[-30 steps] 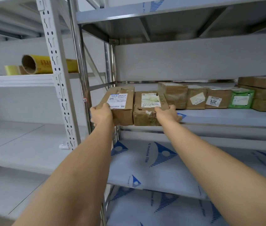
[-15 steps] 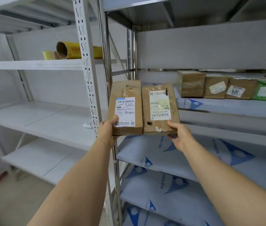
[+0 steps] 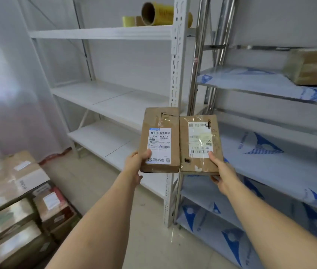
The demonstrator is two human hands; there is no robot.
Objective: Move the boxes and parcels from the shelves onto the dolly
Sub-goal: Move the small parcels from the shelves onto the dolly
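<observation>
Now: left hand (image 3: 134, 164) grips left parcel (image 3: 160, 139); right hand (image 3: 222, 172) grips right parcel (image 3: 200, 144); upright (image 3: 176, 74) behind

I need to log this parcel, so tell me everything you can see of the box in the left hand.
The left box is a flat, brown cardboard parcel, taped, with a small tear near its top edge. A white shipping label with barcodes, a blue strip and a QR code faces the camera. It is held upright in the air before the shelf post, the left hand gripping its lower left corner, thumb on the label. Its right edge meets the right box.
</observation>
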